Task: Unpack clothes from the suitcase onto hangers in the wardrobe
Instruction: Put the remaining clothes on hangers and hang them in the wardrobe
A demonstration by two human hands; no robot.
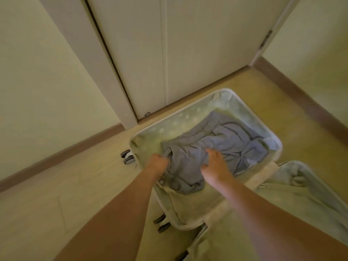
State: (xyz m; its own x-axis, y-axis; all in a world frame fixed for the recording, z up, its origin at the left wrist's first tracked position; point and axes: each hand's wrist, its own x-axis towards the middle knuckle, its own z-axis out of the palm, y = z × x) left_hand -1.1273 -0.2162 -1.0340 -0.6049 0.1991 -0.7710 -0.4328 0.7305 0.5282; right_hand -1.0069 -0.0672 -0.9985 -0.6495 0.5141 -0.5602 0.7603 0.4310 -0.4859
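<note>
An open suitcase [188, 117] lies on the pale wooden floor [56, 194] before closed wardrobe doors [169, 44]. Both hands, left hand [157, 163] and right hand [214, 166], grip the grey garment [188, 162] inside.

I'm looking down at a pale wood floor [56, 194], brown skirting board [62, 153], cream walls [37, 81], all in warm yellowish light.

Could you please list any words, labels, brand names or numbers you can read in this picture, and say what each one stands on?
None can be read: no text shows on the suitcase, the grey garment or the wardrobe doors.
A small tab on the suitcase's lining is too blurred to tell whether it bears print.
</note>
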